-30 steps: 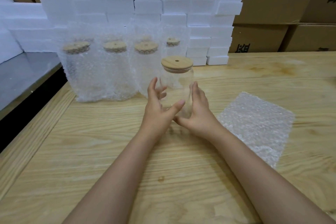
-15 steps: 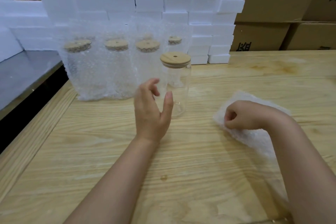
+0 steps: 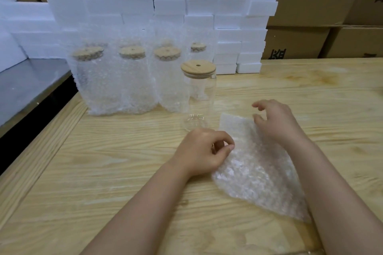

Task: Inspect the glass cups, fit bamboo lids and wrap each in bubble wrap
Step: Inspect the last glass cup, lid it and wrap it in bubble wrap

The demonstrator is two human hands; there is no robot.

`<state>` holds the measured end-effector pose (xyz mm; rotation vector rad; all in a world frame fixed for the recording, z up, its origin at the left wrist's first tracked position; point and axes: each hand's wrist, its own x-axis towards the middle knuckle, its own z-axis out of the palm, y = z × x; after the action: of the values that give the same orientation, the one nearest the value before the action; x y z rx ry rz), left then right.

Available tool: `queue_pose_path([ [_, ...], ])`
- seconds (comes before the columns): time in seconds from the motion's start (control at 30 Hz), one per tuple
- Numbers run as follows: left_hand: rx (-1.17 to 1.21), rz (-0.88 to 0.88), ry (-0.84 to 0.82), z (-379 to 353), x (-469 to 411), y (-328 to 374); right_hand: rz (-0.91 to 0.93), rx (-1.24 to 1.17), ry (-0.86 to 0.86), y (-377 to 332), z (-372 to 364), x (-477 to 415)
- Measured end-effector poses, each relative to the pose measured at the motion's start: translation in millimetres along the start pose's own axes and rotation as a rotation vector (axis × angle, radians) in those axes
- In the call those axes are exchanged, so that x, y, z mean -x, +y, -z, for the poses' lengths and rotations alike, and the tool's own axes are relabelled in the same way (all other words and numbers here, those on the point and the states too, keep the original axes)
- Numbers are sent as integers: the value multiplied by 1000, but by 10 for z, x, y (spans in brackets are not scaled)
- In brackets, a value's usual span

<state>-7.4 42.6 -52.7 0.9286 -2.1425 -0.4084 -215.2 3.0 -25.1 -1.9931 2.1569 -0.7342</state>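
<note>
At centre frame, wrapping is the step in hand: the cup (image 3: 198, 99) stands upright and empty on the table (image 3: 103, 172), its bamboo lid (image 3: 198, 67) seated, just beyond the bubble wrap sheet (image 3: 255, 170). The left hand (image 3: 204, 151) pinches the sheet's left edge; the right hand (image 3: 277, 122) lies loosely spread at its upper edge, grip undeterminable. Next, presumably, the sheet must be squared and the cup laid on it. At upper left, wrapped cups (image 3: 132, 83) stand lidded, apparently empty.
</note>
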Motion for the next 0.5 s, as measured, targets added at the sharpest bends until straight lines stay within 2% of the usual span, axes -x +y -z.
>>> queue_pose_path([
  [0.1,-47,37,-15,-17,-6,-9,-37,148,-187,109,-171,-6],
  [0.2,-95,91,-37,-36,-27,-30,18,119,-121,107,-180,-4],
  [0.33,-119,139,1,-46,-39,-50,91,-76,-7,5,-101,38],
  [0.4,-85,178,44,-43,-45,-48,60,-228,-66,-59,-74,80],
  [0.5,12,330,37,-36,-78,-52,3,-422,-244,-152,-3,119],
])
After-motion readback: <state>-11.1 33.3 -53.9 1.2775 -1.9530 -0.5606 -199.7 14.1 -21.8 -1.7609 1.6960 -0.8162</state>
